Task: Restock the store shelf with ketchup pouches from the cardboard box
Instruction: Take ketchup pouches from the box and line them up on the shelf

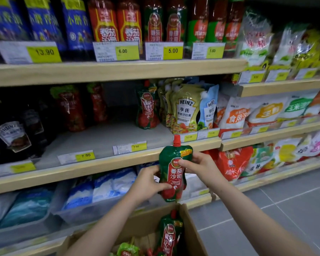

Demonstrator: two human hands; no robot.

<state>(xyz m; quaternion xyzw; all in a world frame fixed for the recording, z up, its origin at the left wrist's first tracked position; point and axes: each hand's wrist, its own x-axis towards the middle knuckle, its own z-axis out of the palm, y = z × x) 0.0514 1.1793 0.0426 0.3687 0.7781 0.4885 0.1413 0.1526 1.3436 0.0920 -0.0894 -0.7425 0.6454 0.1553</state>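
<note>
A green and red ketchup pouch [174, 169] with a red cap is held upright in front of the middle shelf's edge. My left hand [148, 183] grips its lower left side. My right hand [199, 166] grips its upper right side. Below it stands an open cardboard box [194, 231] with more ketchup pouches [169, 235] inside. One matching pouch [147, 108] stands on the middle shelf [107, 137], with bare shelf to its left.
Heinz salad dressing pouches [187, 109] stand right of the shelved ketchup pouch. Dark sauce pouches [13, 133] fill the shelf's left end. Bottles line the top shelf. Blue and white bags sit in bins on the lower shelf. Grey floor tiles lie to the right.
</note>
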